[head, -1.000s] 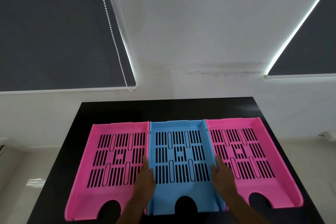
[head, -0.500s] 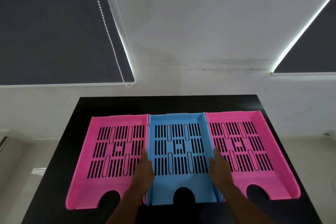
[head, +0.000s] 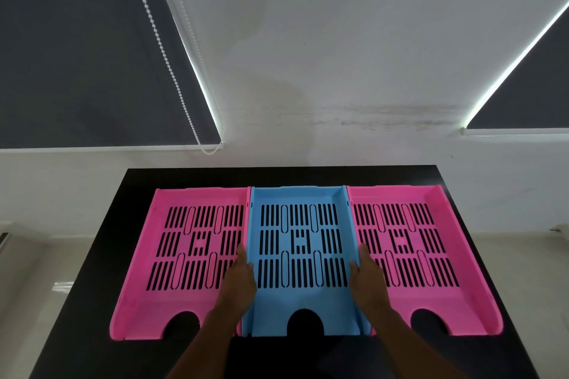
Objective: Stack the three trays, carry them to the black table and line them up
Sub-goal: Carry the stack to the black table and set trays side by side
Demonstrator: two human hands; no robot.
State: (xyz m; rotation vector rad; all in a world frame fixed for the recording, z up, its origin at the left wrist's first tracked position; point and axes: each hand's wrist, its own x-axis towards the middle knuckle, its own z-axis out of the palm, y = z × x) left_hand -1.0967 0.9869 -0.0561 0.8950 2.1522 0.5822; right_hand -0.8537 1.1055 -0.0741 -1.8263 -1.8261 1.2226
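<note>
Three trays are sitting side by side on the black tabletop (head: 197,177), which suggests the stacking and carrying are already finished and only the lining-up is being closed out. The blue tray (head: 303,258) is lying in the middle, with the left pink tray (head: 184,258) at its 9 o'clock and the right pink tray (head: 409,255) at its 3 o'clock. Their side walls are meeting, or very nearly meeting, along both seams, and the far walls are running in almost one line toward 12 o'clock. The notched front edges at 6 o'clock are also sitting close to level, though the blue one is looking slightly offset from its neighbours.

The left hand (head: 238,281) is lying along the blue tray's left wall and the right hand (head: 368,280) along its right wall, each straddling the seam with the neighbouring pink tray. The fingers are stretching out flat toward 12 o'clock, so each grip is looking open, pressing or steadying rather than closing around anything; whether the thumbs are hooking under the walls cannot be told from this angle.

As a judgement, the task is nearly complete. What seems to be remaining is a small nudge to square the blue tray's front edge with the pink ones, then taking both hands away.
</note>
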